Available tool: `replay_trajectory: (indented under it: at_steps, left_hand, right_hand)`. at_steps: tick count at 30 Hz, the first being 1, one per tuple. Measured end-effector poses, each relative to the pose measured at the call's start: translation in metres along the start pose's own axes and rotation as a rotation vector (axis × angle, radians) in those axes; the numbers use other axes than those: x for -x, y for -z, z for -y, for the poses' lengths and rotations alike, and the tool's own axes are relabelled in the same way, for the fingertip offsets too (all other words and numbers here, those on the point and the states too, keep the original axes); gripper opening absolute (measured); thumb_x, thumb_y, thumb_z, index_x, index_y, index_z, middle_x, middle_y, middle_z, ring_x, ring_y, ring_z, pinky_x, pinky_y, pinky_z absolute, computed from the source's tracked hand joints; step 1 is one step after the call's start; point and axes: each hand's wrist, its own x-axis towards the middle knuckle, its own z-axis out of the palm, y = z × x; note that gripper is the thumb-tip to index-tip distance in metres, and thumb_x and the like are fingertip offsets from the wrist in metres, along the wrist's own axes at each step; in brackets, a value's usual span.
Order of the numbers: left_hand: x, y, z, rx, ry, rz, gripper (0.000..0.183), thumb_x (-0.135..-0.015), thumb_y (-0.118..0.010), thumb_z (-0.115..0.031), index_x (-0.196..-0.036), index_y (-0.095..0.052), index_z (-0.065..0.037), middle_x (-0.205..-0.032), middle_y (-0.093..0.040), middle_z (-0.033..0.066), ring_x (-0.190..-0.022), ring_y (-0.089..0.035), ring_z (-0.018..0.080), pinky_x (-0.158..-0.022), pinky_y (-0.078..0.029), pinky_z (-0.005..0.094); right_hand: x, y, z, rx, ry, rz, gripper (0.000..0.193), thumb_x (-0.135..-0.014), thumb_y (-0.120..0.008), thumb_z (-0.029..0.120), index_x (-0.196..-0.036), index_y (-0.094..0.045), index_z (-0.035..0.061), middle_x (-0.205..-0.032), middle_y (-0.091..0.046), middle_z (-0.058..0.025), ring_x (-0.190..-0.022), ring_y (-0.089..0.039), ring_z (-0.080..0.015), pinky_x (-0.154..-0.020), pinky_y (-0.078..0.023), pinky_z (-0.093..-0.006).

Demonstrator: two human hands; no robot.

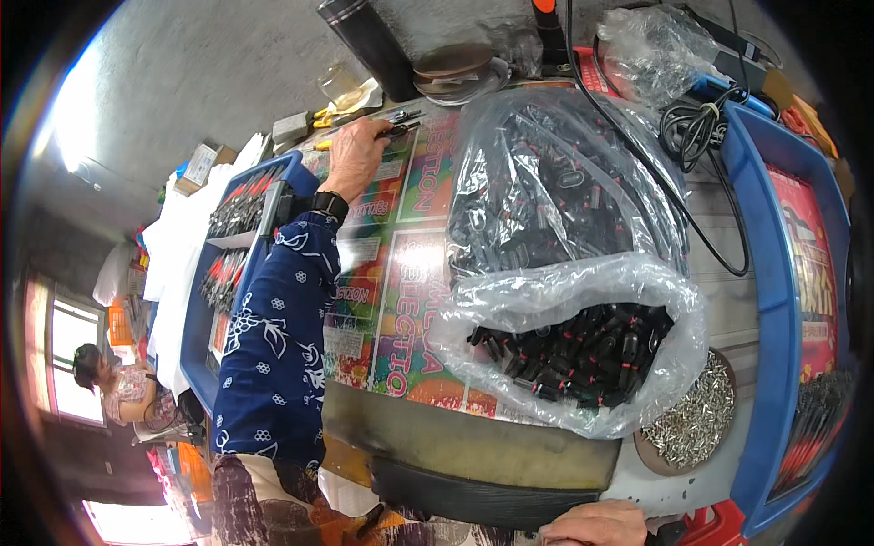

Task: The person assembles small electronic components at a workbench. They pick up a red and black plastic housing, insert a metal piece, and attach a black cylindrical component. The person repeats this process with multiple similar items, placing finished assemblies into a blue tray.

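two hands show, set well apart. nearest, at the lower edge, is the right hand [596, 526], palm down just beyond a black curved strip [482, 496]; its fingers are cut off by the frame, so i cannot tell whether they are closed on anything. just beyond and to its right, a round dish [648, 450] bears a heap of small silvery pieces [687, 419]. past that, in the middle, a clear plastic bag [564, 282] stands with its rolled mouth toward the person, full of black pieces [592, 355] with red bits among them.

the left arm, in a blue flowered sleeve [273, 337], runs out alongside a blue tray [193, 364] of red-and-black slim pieces [238, 200]. at its end, the left hand [357, 155] is at the far part of the bench, fingers curled at a slim dark piece [401, 131]. that piece lies up and to the right of the knuckles, its long axis running roughly left to right; the left hand is at it, the right far off. the curled fingers hide its near end, so whether they grip it or merely touch it i cannot tell. yellow handles [323, 145] beside the hand are partly covered too. farther back stands a tilted black cylinder [373, 45].
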Motion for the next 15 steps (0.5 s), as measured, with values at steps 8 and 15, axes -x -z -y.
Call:
replay_trajectory:
  at_steps: [8, 15]
  left_hand:
    - [-0.009, -0.018, 0.008, -0.040, -0.013, -0.066, 0.024, -0.081, -0.064, -0.011, -0.104, -0.070, -0.010, -0.097, -0.067, 0.0124, -0.093, -0.062, 0.0335, -0.082, -0.049, 0.0425]
    - [-0.009, -0.022, 0.013, -0.054, -0.054, -0.124, 0.022, -0.082, -0.063, -0.011, -0.103, -0.070, -0.012, -0.098, -0.068, 0.0097, -0.093, -0.063, 0.0320, -0.081, -0.050, 0.0413]
  right_hand:
    - [-0.005, 0.006, 0.000, -0.056, -0.012, 0.059, 0.021, -0.077, -0.074, 0.005, -0.095, -0.067, -0.0021, -0.082, -0.068, -0.0152, -0.070, -0.068, -0.0293, -0.061, -0.054, -0.0342]
    - [-0.005, 0.009, 0.000, -0.087, -0.046, 0.099, 0.020, -0.077, -0.074, 0.002, -0.095, -0.067, -0.0031, -0.082, -0.068, -0.0164, -0.070, -0.068, -0.0292, -0.060, -0.054, -0.0342]
